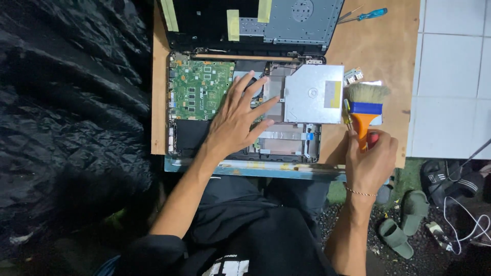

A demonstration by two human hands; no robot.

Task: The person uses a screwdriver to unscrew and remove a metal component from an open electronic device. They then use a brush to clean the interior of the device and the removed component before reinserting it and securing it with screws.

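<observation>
An opened laptop base (176,134) lies on a small wooden board, with its green circuit board (199,92) exposed at the left and a silver optical drive (313,94) at the right. My left hand (240,115) rests flat, fingers spread, on the middle of the laptop's insides, next to the circuit board. My right hand (371,156) is closed around the orange handle of a paintbrush (365,105), bristles pointing away, held just right of the optical drive. A red-handled tool also seems to sit in that hand.
The wooden board (378,46) rests on my lap. The laptop lid (286,23), with yellow tape strips, stands behind. A blue-handled screwdriver (369,15) lies at the back right. Black plastic sheeting (66,102) covers the left. White tiles, green sandals (404,225) and cables are at the right.
</observation>
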